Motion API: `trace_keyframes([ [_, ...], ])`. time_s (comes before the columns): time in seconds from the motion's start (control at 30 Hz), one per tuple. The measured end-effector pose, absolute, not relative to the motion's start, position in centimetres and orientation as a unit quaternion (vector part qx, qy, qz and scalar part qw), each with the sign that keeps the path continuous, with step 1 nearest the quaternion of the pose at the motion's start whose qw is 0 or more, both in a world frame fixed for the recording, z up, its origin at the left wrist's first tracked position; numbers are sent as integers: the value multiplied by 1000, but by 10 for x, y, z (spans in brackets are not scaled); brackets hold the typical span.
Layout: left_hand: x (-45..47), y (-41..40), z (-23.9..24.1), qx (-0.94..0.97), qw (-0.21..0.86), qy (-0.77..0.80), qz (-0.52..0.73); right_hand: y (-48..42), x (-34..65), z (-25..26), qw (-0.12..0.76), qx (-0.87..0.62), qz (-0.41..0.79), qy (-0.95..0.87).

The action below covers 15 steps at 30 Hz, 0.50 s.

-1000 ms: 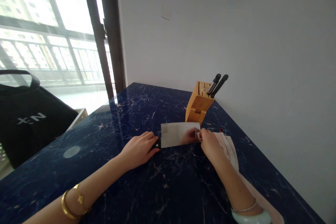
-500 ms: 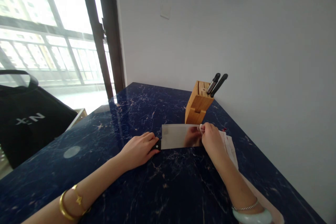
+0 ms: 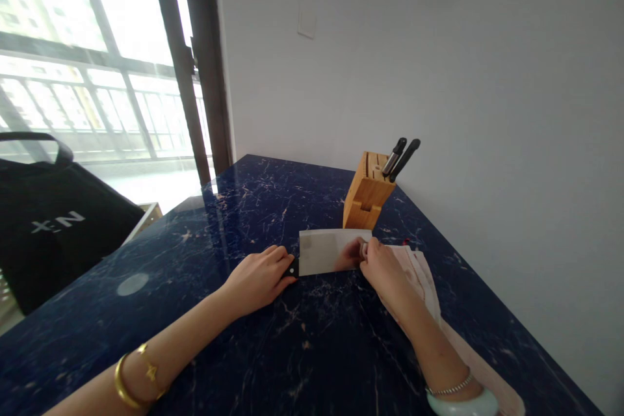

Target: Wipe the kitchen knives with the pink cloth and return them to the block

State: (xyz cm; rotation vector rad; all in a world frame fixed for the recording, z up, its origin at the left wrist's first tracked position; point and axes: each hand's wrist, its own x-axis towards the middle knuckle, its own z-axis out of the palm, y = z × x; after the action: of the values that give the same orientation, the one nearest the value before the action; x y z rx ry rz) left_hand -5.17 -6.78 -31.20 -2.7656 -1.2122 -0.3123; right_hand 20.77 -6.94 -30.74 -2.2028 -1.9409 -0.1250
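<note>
A steel cleaver (image 3: 324, 251) lies flat on the dark blue marble table (image 3: 253, 208), blade pointing right. My left hand (image 3: 258, 276) rests closed over its black handle. My right hand (image 3: 385, 268) is closed in a pinch, pressing a bit of pale cloth (image 3: 419, 273) against the blade's right end. The rest of the cloth trails back under my right forearm.
A wooden knife block (image 3: 366, 198) with two black-handled tools in it stands just behind the cleaver, close to the white wall. A black bag (image 3: 53, 221) sits off the table's left side, in front of a large window.
My right hand slid along the blade's right end: up toward the top edge half a second ago, now back down and a little left. The left hand has stayed on the handle.
</note>
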Motion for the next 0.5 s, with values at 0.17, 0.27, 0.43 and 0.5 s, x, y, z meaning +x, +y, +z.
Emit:
trace_keyframes([
  [0.17, -53, -67, -312, -907, 47, -406, -105, -73, 192, -304, 150, -704, 12, -694],
  [0.27, -52, -67, -312, -906, 47, -407, -104, -73, 178, -306, 194, -664, 30, -722],
  [0.43, -52, -67, -312, -908, 54, -404, -102, -78, 155, -309, 248, -598, 66, -759],
  [0.5, -52, -68, -312, -908, 56, -402, -103, -81, 146, -310, 268, -568, 90, -773],
])
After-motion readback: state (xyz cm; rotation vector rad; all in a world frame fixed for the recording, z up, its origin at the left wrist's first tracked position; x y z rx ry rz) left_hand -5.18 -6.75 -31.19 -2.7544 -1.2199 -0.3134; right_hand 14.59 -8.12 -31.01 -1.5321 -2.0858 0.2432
